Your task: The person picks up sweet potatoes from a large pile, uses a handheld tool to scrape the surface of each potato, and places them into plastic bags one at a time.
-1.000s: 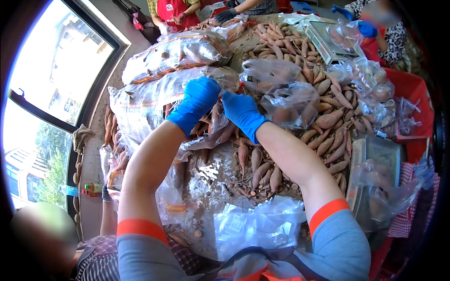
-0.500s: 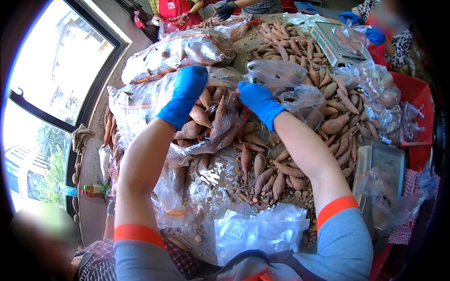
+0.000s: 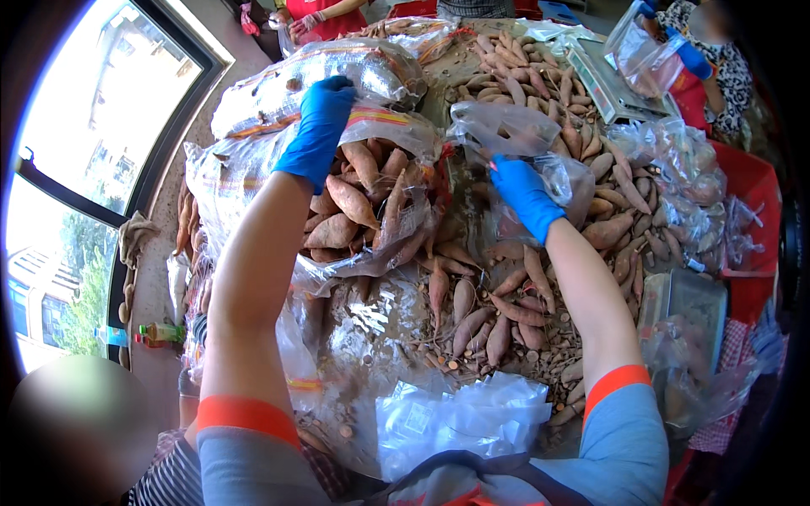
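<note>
A large woven plastic sack (image 3: 245,177) lies on its side, its mouth wide and full of sweet potatoes (image 3: 350,201). Over its upper rim is my blue-gloved left hand (image 3: 319,126), fingers curled closed; what they hold, if anything, is hidden. My right hand (image 3: 527,196), also gloved in blue, is closed beside the clear plastic bags (image 3: 506,126) right of the sack. Its fingertips point toward them, and I cannot make out what is in them. Loose sweet potatoes (image 3: 498,337) lie below, between my forearms.
Flat clear bags (image 3: 460,417) lie near me. Another full sack (image 3: 321,76) lies behind the first. A scale (image 3: 620,84) stands at the far right, a red crate (image 3: 747,202) at the right edge. Co-workers stand at the far side; another person is at the lower left.
My left hand has moved up and slightly left, and the sack's mouth shows more sweet potatoes. My right hand has moved right and nearer to me. The far-right co-worker has lifted a clear bag.
</note>
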Action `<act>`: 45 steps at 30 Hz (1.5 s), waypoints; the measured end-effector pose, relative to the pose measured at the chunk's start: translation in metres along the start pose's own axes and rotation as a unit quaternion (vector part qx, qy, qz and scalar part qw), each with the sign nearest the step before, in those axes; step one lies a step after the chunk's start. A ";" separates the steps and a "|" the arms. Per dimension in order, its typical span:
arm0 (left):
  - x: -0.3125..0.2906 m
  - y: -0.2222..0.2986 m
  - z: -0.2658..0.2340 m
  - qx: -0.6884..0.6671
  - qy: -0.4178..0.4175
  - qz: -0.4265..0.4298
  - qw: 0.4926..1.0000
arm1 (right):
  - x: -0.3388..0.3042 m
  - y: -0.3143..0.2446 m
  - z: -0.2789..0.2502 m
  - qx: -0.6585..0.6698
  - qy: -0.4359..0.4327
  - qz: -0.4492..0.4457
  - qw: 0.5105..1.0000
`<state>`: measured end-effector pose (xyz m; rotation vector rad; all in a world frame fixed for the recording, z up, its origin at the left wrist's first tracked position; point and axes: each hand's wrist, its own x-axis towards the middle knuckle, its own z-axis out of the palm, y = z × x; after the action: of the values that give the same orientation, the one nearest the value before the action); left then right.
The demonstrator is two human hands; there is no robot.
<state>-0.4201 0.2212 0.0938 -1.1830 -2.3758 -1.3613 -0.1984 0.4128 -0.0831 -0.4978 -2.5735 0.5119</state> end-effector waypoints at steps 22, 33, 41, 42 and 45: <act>-0.186 0.074 0.112 0.318 -0.156 -0.045 0.934 | -0.083 0.003 -0.025 0.320 -0.043 0.099 0.941; -0.183 -0.006 0.129 -0.140 -0.150 -0.236 0.950 | -0.068 -0.039 -0.042 0.302 0.020 -0.020 0.953; -0.205 0.030 0.135 -0.153 -0.086 -0.315 0.933 | -0.041 -0.061 -0.049 -0.065 -0.114 -0.091 0.987; -0.203 0.031 0.136 -0.113 -0.083 -0.292 0.946 | -0.038 -0.062 -0.048 -0.087 -0.119 -0.093 0.985; -0.204 0.010 0.143 0.029 -0.023 -0.138 0.990 | -0.024 -0.073 -0.045 -0.131 -0.116 -0.101 0.979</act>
<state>-0.2418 0.2231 -0.0806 -0.9042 -2.6724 -1.3406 -0.1743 0.3514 -0.0235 -0.2697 -2.8944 0.1689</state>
